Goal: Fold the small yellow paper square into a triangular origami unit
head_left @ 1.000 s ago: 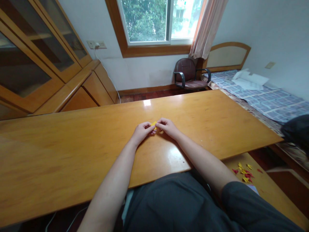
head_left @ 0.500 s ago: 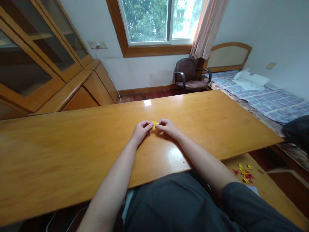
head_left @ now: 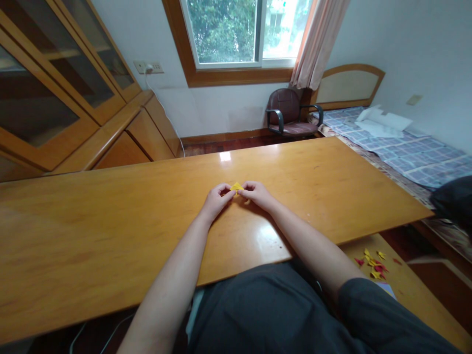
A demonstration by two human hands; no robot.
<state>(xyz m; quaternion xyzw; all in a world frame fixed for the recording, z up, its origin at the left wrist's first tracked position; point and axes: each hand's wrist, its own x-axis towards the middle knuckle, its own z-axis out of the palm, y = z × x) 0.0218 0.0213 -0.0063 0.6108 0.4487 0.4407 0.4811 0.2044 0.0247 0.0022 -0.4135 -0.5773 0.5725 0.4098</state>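
A small piece of folded yellow paper [head_left: 236, 187] is held between my two hands, just above the wooden table [head_left: 121, 221]. My left hand [head_left: 217, 197] pinches its left side between thumb and fingers. On the other side, my right hand [head_left: 257, 193] grips the paper's right edge the same way. The paper's upper part comes to a point, and my fingertips cover its lower sides.
Several red and yellow folded paper figures [head_left: 374, 265] lie on a lower wooden surface [head_left: 416, 295] at my right. Beyond the table stand a brown armchair [head_left: 291, 113] and a bed [head_left: 416, 147]. A glass-doored cabinet [head_left: 73, 88] is at the left.
The yellow paper has turned or spread in my fingers and now shows a wider, pointed shape. My left thumb has shifted slightly right. Both arms stay in place.
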